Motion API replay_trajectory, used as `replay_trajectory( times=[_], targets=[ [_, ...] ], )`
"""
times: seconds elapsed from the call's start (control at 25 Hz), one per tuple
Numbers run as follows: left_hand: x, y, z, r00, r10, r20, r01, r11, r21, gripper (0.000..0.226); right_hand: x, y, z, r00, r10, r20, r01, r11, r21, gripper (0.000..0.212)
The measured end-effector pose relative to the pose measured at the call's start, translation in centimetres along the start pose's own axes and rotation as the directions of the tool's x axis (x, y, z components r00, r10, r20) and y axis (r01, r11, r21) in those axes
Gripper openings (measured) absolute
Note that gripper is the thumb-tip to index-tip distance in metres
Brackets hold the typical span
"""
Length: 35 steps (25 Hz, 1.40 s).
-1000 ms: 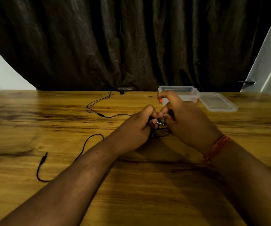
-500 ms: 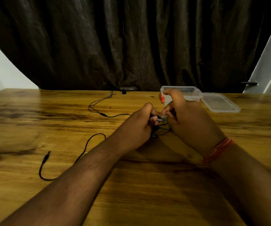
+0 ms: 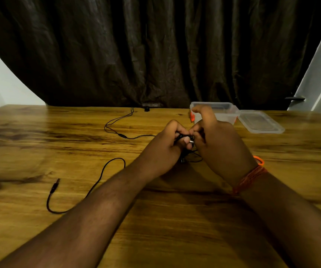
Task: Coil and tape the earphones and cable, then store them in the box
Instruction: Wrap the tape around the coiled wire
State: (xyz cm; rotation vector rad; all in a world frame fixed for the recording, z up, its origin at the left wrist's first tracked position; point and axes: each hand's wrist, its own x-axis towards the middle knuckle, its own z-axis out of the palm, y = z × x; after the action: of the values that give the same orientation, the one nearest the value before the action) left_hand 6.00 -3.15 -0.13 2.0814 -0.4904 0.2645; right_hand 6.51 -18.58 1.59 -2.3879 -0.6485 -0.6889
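Note:
My left hand (image 3: 165, 146) and my right hand (image 3: 219, 144) meet at the table's middle, both pinching a small bundle of black cable with a silvery plug (image 3: 191, 141) between them. A few black loops (image 3: 194, 158) hang below the hands. A black cable (image 3: 105, 171) trails left from under my left forearm and ends in a jack (image 3: 55, 185). The thin black earphones wire (image 3: 121, 124) loops toward the far edge, with one earbud (image 3: 146, 109) lying there. The clear plastic box (image 3: 221, 111) stands behind my right hand; my raised forefinger partly covers it.
The box's clear lid (image 3: 260, 122) lies flat to the right of the box. An orange clip (image 3: 192, 117) shows on the box's left side. A dark curtain (image 3: 155, 51) hangs behind the wooden table (image 3: 175, 219). An orange thread band (image 3: 250, 178) circles my right wrist.
Both hands stayed together on the bundle, with the fingers shifting slightly. The view drifted a little; the trailing cable and earphones lie as before.

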Motion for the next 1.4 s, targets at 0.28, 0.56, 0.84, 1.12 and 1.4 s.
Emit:
replay_trajectory(
  times=[0.28,0.56,0.84,1.12,1.4],
  targets=[
    [-0.1,0.2,0.0,0.999,-0.031,0.011,0.03,0.999,0.03,0.004,0.2,0.2,-0.1,1.0,-0.027,-0.004,0.027,0.999,-0.031,0.054],
    [-0.2,0.3,0.3,0.994,-0.096,-0.045,0.095,0.995,-0.021,0.01,0.0,-0.6,-0.2,0.992,-0.118,0.04,0.123,0.983,-0.135,0.055],
    [0.1,-0.5,1.0,0.974,-0.188,-0.129,0.165,0.971,-0.174,0.013,-0.1,-1.2,0.5,0.986,-0.15,0.071,0.164,0.953,-0.256,0.054],
    [0.4,-0.7,1.2,0.947,-0.302,-0.107,0.249,0.904,-0.347,0.019,-0.2,-1.5,0.7,0.985,-0.148,0.088,0.17,0.924,-0.342,0.058],
    [0.5,-0.4,0.9,0.92,-0.388,-0.051,0.276,0.736,-0.619,0.012,-0.3,-1.2,0.7,0.981,-0.187,0.054,0.194,0.921,-0.337,0.057]
  ],
)
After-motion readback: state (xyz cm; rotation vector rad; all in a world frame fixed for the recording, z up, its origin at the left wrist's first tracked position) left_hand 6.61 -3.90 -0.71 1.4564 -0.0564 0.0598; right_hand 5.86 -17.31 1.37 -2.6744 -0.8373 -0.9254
